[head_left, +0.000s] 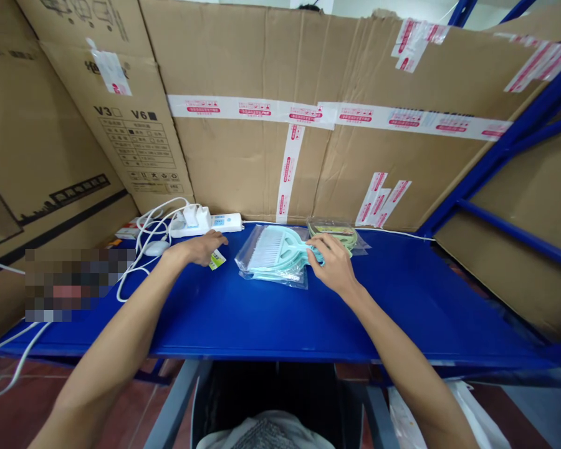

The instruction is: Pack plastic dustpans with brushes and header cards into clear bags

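Brush [273, 249] pinched at handle under right hand [334, 265] fingers; label [217, 259] beneath flat, open left hand [199, 247] fingers.

Glossy clear plastic bags [272, 269] sheathe smooth mint plastic brushes [280, 248] on a smooth blue table [402, 305] with slight sheen; matt brown cardboard [243, 156] carries shiny printed tape [287, 171]
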`<state>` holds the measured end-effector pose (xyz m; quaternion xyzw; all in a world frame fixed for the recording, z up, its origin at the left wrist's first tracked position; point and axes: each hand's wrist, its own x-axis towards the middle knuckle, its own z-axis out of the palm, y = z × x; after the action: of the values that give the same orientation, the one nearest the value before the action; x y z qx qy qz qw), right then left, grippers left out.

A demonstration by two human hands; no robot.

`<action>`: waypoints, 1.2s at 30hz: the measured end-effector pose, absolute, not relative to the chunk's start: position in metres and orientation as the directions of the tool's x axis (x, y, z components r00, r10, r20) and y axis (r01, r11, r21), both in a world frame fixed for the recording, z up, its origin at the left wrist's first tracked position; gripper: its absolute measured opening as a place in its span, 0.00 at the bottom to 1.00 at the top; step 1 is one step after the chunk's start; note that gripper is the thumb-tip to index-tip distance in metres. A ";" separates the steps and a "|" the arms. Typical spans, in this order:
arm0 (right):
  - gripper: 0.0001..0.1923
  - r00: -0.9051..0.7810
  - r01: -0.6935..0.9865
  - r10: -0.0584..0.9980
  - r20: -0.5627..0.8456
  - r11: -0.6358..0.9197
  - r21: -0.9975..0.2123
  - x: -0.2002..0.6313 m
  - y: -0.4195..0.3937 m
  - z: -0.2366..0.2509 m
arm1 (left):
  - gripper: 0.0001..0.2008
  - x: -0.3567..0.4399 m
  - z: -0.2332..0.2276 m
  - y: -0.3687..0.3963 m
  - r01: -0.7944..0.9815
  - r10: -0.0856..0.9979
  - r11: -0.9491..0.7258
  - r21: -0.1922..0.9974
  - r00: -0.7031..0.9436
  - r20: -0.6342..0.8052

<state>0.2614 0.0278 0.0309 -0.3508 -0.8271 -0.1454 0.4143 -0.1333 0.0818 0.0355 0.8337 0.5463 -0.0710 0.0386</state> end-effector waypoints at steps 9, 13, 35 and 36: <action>0.07 -0.424 0.697 0.471 0.774 0.715 -0.053 0.269 0.032 0.033 | 0.35 -0.142 0.040 0.093 0.958 0.932 -0.288 -0.008 0.278 -0.235; 0.07 -0.418 0.697 0.479 0.772 0.714 -0.065 0.269 0.034 0.032 | 0.40 -0.155 0.039 0.094 0.964 0.932 -0.258 0.066 0.266 -0.245; 0.13 -0.495 0.744 0.580 0.646 0.668 -0.030 0.275 0.034 0.035 | 0.34 -0.157 0.019 0.107 0.912 0.914 -0.405 0.060 0.406 0.001; 0.14 -0.520 0.746 0.604 0.604 0.665 -0.023 0.277 0.035 0.034 | 0.33 -0.156 0.019 0.106 0.915 0.917 -0.400 0.044 0.399 0.025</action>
<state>0.2771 0.0346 0.0343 -0.3910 -0.8634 -0.1202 0.2953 -0.1561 0.1063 0.0189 0.8363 0.5476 0.0227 0.0116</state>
